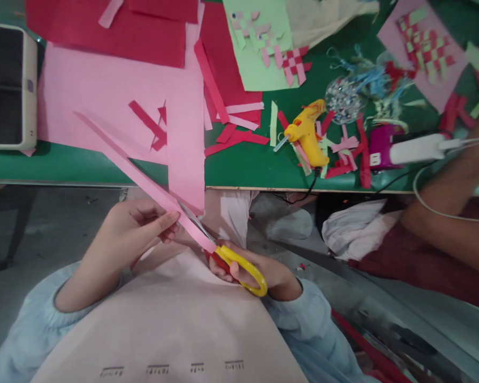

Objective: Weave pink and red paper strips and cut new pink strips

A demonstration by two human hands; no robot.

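A long pink paper strip (139,175) slants from above the table down toward my lap. My left hand (143,226) pinches it between thumb and fingers near its lower part. In my right hand (259,266) is a pair of scissors (249,268) with yellow and red handles. The scissor blades lie along the strip's lower end, close to my left fingertips; how far they are apart is hard to see. On the table behind lies a large pink paper sheet (115,90), with dark red paper scraps (147,119) on it.
On the green table (231,173) lie a yellow glue gun (309,135), red paper sheets (107,32), a green sheet (259,69) with woven paper fish, and a bag of beads (343,100). A phone (8,85) is at left. Another person's arm (455,191) rests at right.
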